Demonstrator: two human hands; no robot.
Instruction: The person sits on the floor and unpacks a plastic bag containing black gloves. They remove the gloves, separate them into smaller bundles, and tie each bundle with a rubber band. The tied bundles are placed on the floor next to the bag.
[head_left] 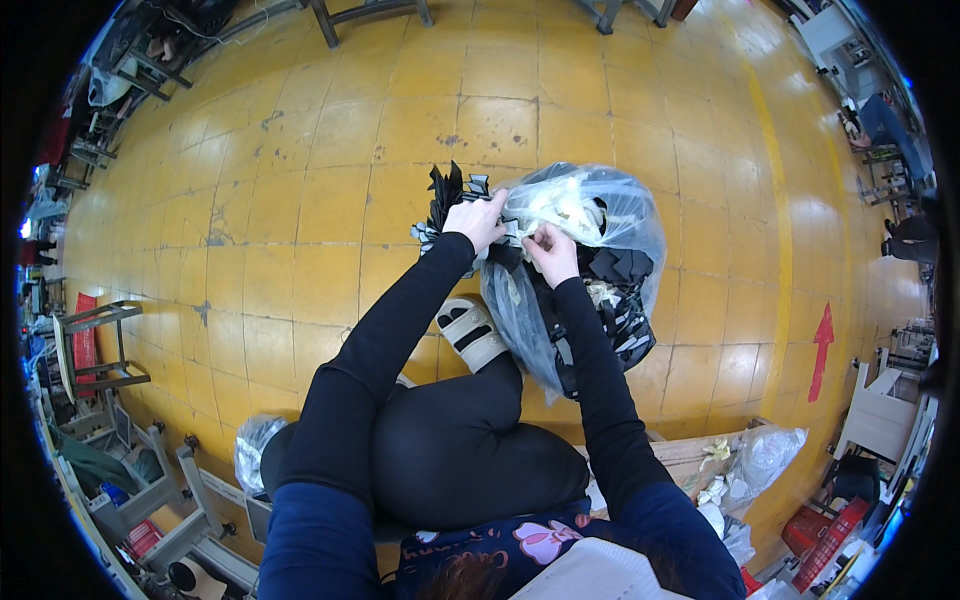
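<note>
My left hand [478, 220] is closed around a bundle of black and grey cut pieces [443, 198], which fan out past its left side. Close by on the right, my right hand [553, 256] pinches a small pale strip [527, 230] at the bundle's edge; its far end is hard to make out. Both hands are over the left rim of a large clear plastic bag [640, 203] standing on the floor. Inside the bag lie white crumpled material [572, 205] and many black pieces [618, 266], some with grey faces.
My sandalled foot [473, 333] rests against the bag's near left side. A wooden board [690, 458] with plastic wrap [768, 462] lies at the near right. A stool [100, 345] stands at the left. Workbenches and people line both sides; a red arrow [821, 352] marks the yellow tiled floor.
</note>
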